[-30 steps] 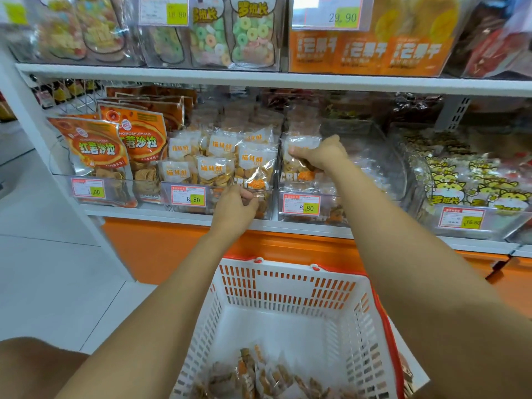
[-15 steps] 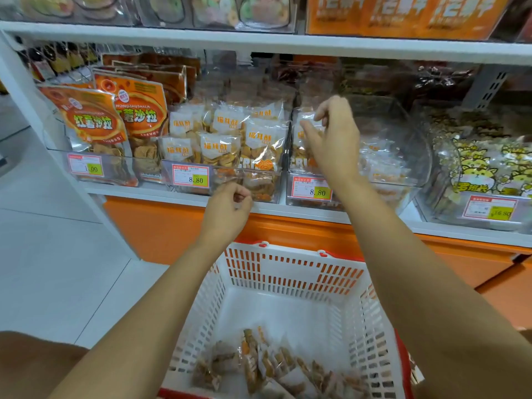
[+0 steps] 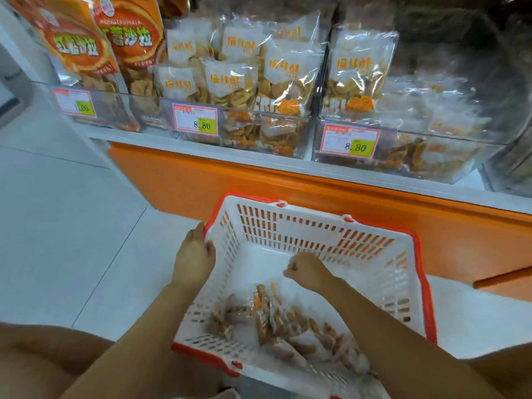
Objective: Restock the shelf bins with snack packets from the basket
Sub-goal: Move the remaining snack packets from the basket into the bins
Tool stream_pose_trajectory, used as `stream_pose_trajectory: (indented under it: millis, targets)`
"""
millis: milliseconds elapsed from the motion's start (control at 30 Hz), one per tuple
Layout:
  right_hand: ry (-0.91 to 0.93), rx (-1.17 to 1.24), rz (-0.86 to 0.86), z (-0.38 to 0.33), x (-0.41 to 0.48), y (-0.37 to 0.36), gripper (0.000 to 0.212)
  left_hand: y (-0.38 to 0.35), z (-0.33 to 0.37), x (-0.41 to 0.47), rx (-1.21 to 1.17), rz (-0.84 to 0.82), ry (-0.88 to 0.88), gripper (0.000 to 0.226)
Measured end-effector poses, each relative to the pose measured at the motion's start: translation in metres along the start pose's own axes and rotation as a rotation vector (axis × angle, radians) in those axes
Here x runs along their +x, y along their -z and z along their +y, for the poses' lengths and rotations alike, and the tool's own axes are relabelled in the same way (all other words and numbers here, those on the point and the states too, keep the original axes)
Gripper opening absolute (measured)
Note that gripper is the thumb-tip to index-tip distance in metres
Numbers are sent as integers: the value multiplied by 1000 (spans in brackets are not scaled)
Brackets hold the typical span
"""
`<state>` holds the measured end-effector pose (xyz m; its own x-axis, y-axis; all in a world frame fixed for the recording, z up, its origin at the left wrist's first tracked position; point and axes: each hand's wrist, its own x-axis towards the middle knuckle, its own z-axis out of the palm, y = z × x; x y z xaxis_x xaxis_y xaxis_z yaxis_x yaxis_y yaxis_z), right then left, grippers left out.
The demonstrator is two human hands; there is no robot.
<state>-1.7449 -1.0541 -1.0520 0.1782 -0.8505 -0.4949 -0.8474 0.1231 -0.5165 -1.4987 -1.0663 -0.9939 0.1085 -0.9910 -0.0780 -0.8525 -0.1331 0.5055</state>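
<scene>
A white plastic basket [image 3: 374,272] with a red rim stands on the floor below the shelf. Several clear snack packets [image 3: 288,323] lie heaped at its near end. My right hand [image 3: 306,272] hangs inside the basket just above the heap, fingers loosely curled and holding nothing. At the basket's left rim is my left hand [image 3: 194,260], fingertips touching the red edge. On the shelf, the middle clear bin [image 3: 299,139] is packed with upright packets. The right clear bin [image 3: 449,156] has one upright packet [image 3: 357,70] at its front left and flat ones behind.
Tall orange snack bags [image 3: 86,47] fill the bin at the left. Yellow price tags [image 3: 349,142] hang on the bin fronts. An orange base panel [image 3: 259,180] runs under the shelf edge. White floor tiles [image 3: 72,226] spread to the left of the basket.
Both hands have come down from the shelf bins to the basket. The right hand let go of the packet it stood up in the right bin. The camera tilted down.
</scene>
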Motion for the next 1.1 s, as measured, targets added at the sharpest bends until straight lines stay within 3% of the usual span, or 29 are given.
stream_pose_trajectory:
  millis: [200, 300, 433, 500, 633, 700, 933, 1100]
  targets:
    - [-257, 231, -70, 30, 26, -50, 50, -10, -4, 2, -19, 117, -13, 35]
    - [-354, 264, -120, 29, 37, -69, 29, -14, -7, 3, 0, 131, -10, 34]
    - [-379, 291, -145, 23, 49, -90, 16, -15, -6, 4, 56, 139, 4, 38]
    - [-387, 295, -161, 26, 53, -95, 24, -14, -6, 5, 64, 133, 8, 40]
    - [-333, 347, -179, 27, 53, -87, 18, -14, -6, 4, 41, 128, 26, 41]
    - [-295, 354, -155, 25, 54, -81, 26, -14, -5, 4, 35, 120, 46, 41]
    - [-62, 496, 123, -19, 43, -31, 32, -13, -2, 3, 25, 47, 119, 45]
    - [119, 523, 223, -52, 21, 21, 11, -11, 17, -7, -67, 78, 51, 47]
